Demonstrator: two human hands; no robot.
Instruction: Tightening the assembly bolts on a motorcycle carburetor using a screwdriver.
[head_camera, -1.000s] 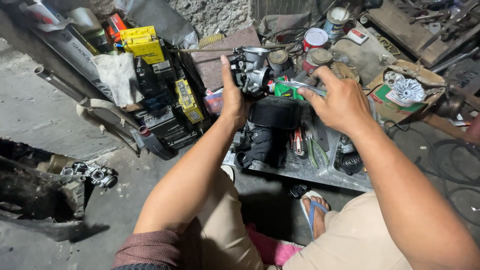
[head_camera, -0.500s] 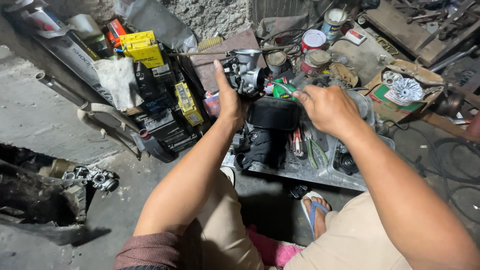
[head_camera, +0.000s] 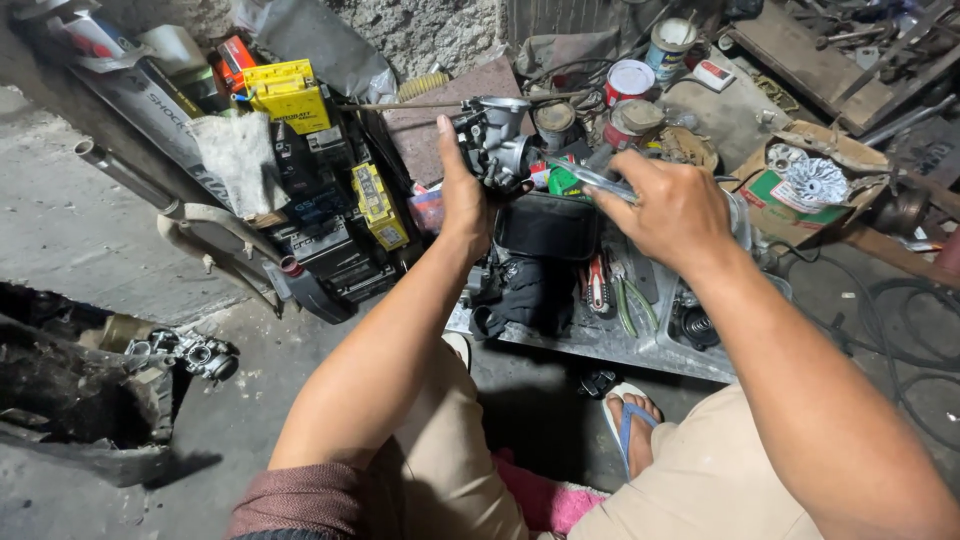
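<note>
Both hands are working above a cluttered metal tray (head_camera: 600, 345) on the floor. The left hand (head_camera: 462, 195) is gripping one grey metal carburetor (head_camera: 497, 143), holding it upright in the air over the tray. The right hand (head_camera: 672, 208) is closing around one slim metal tool (head_camera: 588, 178), its tip pointing at the carburetor. Three tins (head_camera: 628, 80) are standing behind; two yellow boxes (head_camera: 290, 95) are lying to the left

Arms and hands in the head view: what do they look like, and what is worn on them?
Both arms are bare from the short sleeve down. The left hand and right hand wear no gloves; no rings or watch show. A maroon ribbed sleeve covers the left upper arm. The right arm's sleeve is out of view.
</note>
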